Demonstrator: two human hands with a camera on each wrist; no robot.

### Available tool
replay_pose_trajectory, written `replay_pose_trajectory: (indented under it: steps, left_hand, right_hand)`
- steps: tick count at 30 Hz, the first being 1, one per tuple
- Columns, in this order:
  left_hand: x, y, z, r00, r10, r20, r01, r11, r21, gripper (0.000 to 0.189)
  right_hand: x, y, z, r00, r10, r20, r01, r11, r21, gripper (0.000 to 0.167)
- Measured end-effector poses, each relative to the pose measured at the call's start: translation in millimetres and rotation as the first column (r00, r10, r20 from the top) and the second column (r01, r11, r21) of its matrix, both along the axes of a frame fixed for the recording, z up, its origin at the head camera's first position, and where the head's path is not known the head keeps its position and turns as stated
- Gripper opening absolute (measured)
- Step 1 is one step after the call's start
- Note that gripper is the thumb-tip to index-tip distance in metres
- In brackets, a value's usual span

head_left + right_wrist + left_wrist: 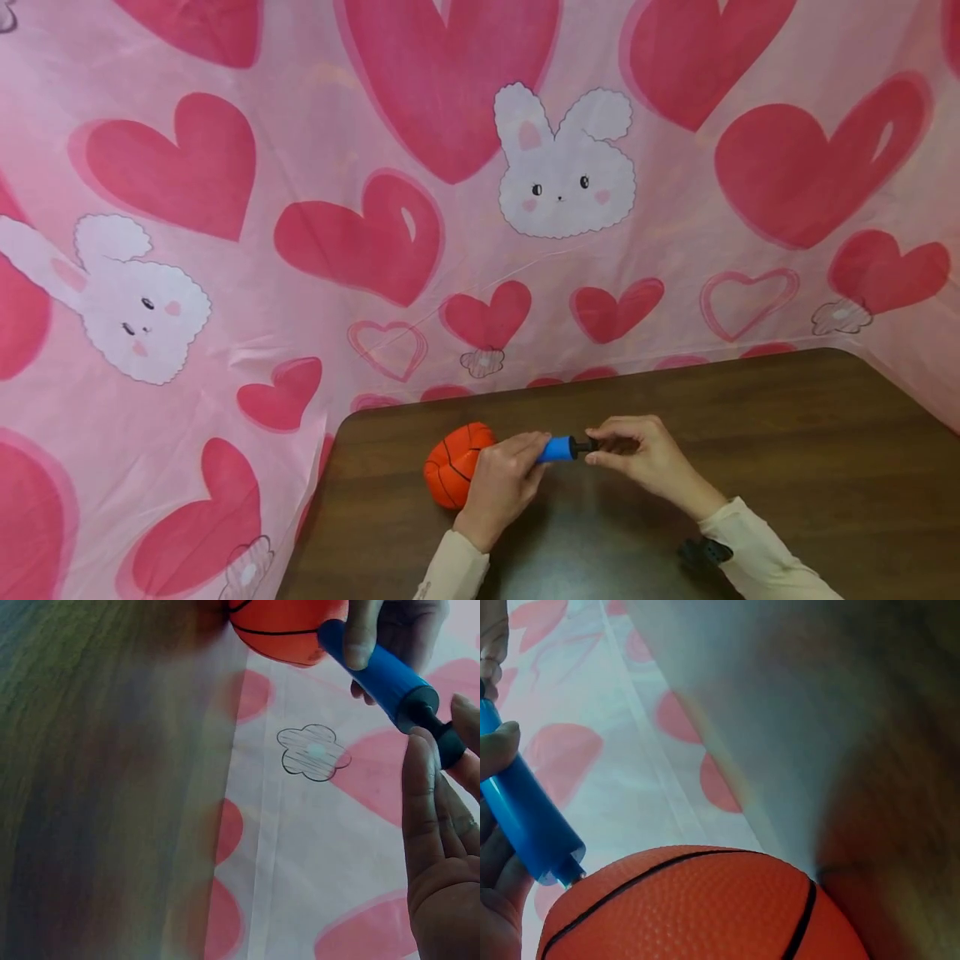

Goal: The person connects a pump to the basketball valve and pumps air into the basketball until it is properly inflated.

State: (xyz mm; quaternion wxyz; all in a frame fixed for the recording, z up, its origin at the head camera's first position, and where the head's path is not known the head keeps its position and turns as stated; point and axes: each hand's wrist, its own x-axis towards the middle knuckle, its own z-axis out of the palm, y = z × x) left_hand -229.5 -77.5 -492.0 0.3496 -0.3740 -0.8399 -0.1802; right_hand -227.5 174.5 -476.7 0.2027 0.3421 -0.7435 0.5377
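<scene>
A small orange basketball (pixel 448 473) with black lines sits on the table, its upper side looking dented in the head view. My left hand (pixel 501 482) grips the blue barrel of a hand pump (pixel 557 449) just to the right of the ball. In the left wrist view the pump's narrow metal-tipped end meets the edge of the ball (pixel 705 915); how deep the tip goes is hidden. With thumb and fingers, my right hand (pixel 654 458) pinches the black pump handle (pixel 450 746). A short length of black rod shows between handle and barrel.
The brown wooden table (pixel 787 450) has a rounded far edge. Behind and to the left hangs a pink cloth (pixel 315 125) printed with hearts and rabbits. A small black object (pixel 705 552) is at my right cuff.
</scene>
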Motion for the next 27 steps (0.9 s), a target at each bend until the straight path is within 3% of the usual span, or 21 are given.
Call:
replay_pose_trajectory:
  steps: [18, 27]
  left_hand:
    - [-1.1, -4.5, 2.9, 0.993, -0.04, 0.113, 0.038, 0.999, 0.02, 0.043]
    - [-2.1, -5.5, 2.5, 0.992, -0.058, 0.109, 0.056, 0.998, 0.02, 0.044]
  right_hand:
    - [-0.5, 4.3, -2.1, 0.998, -0.045, 0.04, 0.041, 0.995, 0.094, 0.029]
    - [-1.7, 5.8, 1.1, 0.999, -0.033, 0.008, 0.032, 0.994, 0.108, 0.03]
